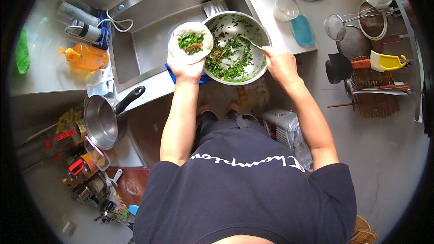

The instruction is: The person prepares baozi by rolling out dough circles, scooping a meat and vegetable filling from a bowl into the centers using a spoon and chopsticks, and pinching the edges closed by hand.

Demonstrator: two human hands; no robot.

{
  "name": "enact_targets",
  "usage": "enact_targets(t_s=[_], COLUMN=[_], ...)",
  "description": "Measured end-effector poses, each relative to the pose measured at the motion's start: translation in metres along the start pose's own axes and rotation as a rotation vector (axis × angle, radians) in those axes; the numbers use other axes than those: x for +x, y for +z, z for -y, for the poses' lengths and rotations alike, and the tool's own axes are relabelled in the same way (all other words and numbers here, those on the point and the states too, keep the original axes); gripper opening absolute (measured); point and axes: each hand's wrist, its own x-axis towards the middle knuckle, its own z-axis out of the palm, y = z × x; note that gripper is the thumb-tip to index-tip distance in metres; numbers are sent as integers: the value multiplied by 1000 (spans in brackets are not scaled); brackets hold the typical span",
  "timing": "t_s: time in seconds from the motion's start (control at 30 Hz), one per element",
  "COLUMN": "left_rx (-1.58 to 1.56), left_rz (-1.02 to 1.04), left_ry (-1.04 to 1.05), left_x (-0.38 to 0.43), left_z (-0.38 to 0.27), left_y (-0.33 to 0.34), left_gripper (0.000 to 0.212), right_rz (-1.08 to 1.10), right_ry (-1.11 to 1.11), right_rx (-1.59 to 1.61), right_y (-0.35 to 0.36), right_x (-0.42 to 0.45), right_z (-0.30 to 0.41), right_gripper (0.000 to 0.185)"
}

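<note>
On my left hand (185, 69) rests a round dough wrapper (174, 45), held up beside the steel bowl. A mound of chopped green filling (190, 42) with some reddish bits lies in the middle of the dough. My right hand (280, 63) grips the handle of a metal spoon (256, 45) over the bowl's right rim; the spoon's head is among the greens. The stainless steel mixing bowl (261, 30) holds more chopped green filling (234, 64), some of it stuck to the wall. Part of a blue item (204, 79) shows under the bowl's left side.
Behind the bowl is a steel sink (152, 27). An orange soap bottle (89, 57) and a saucepan (101, 122) stand left. A clear plastic tub (285, 8) and a blue lid (302, 30) are at right. Utensils, including a strainer (335, 27), hang on the right wall.
</note>
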Motion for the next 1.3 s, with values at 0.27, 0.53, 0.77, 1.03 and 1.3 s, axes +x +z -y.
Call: enact_targets(t_s=[0.27,0.53,0.77,1.03,1.3], left_rx=[-72,-53,-146,-55,-184], left_rz=[-344,-346,-310,-245,-135], left_ry=[79,72,55,1,-196], left_x=[-54,-51,-51,-28,10], left_z=[-3,1,-4,0,54], left_y=[-27,-30,-30,-4,14], left_gripper=[39,38,37,38,39], right_rz=[134,470,747,661,232], right_ry=[-106,81,413,685,448], right_rx=[-45,389,1020,1197,1250], right_y=[31,21,25,-31,-65], right_x=[10,-8,-5,-15,-14], right_z=[7,38,4,-7,22], right_gripper=[10,23,21,22,24])
